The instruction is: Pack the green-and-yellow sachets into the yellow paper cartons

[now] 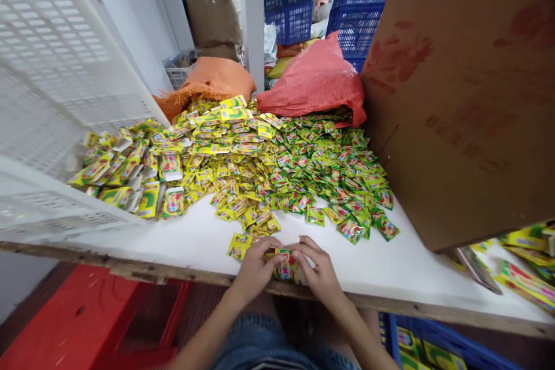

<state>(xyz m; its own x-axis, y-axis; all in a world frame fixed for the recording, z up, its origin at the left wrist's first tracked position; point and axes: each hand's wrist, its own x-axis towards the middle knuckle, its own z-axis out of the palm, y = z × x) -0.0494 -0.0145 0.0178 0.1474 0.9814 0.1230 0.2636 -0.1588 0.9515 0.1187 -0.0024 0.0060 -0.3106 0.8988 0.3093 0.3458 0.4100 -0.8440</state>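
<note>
At the table's front edge, my left hand (258, 267) and my right hand (319, 270) pinch a small green and yellow sachet (284, 266) between them, thumbs on its printed face. Whether more than one sachet is in my fingers I cannot tell. Just beyond my left hand lie loose yellow sachets (239, 245). A spread heap of green sachets (333, 173) with red print lies ahead and to the right. Flat yellow cartons (217, 133) are stacked behind the yellow sachets, and several small boxes with white open flaps (173, 202) lie to the left.
A white perforated crate (65, 98) lies on its side at left. Orange (221, 78) and red (316, 81) sacks stand behind the heap. A large cardboard box (468, 98) stands at right, a phone-like object (479, 272) beside it. Below are a red stool (78, 312) and a blue crate (451, 332).
</note>
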